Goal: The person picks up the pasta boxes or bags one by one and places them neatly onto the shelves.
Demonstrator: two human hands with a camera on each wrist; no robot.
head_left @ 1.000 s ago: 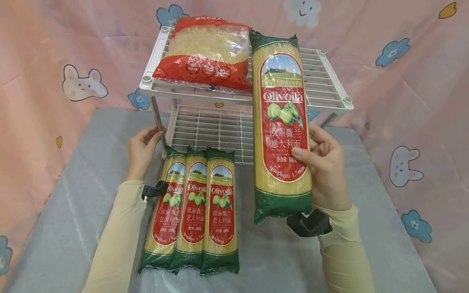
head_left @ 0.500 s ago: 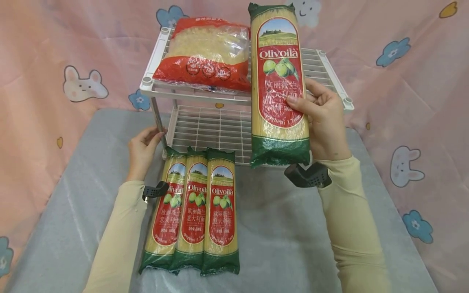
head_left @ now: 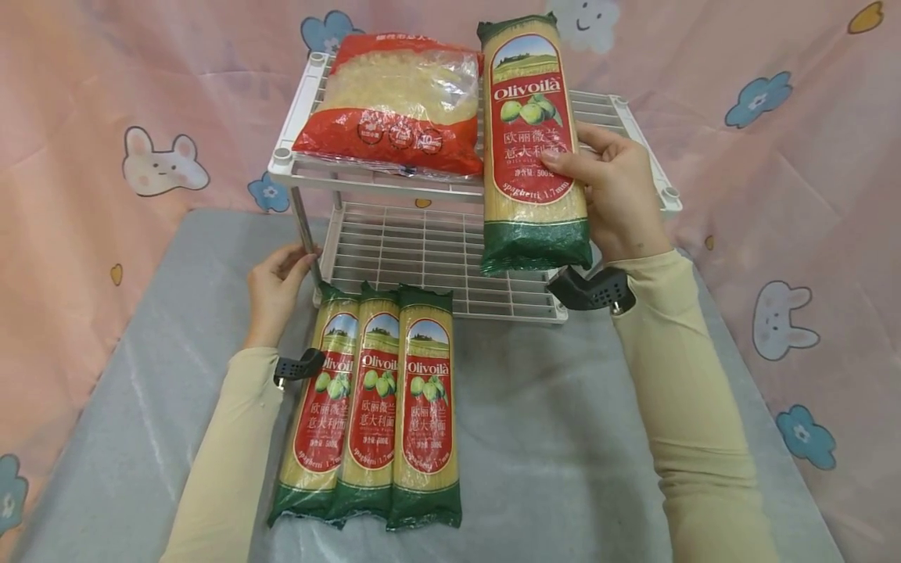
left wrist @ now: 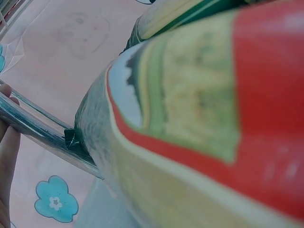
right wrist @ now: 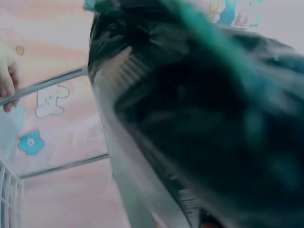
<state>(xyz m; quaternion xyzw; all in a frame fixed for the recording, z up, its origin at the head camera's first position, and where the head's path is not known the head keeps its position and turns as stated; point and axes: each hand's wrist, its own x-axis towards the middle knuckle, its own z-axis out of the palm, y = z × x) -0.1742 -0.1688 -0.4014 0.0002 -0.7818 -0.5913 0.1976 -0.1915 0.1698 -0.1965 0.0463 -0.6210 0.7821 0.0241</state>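
Observation:
In the head view my right hand (head_left: 619, 188) grips a spaghetti pack (head_left: 531, 207) by its right edge, thumb across the front. The pack is at the upper shelf of a white rack (head_left: 394, 186), right of a red pasta bag (head_left: 401, 129); whether it touches the shelf I cannot tell. My left hand (head_left: 273, 289) pinches the rack's front left post (head_left: 303, 223); its fingers (left wrist: 8, 147) show at the metal post in the left wrist view. The held pack's green end (right wrist: 190, 109) fills much of the right wrist view.
Three more spaghetti packs (head_left: 425, 407) lie side by side on the grey tabletop (head_left: 535, 438), in front of the rack's lower shelf (head_left: 422, 250). A pink patterned curtain (head_left: 739, 195) hangs behind. Black cameras are strapped to both wrists.
My right hand has lifted the spaghetti pack up and away, from in front of the rack to its upper shelf. The left hand stays on the post.

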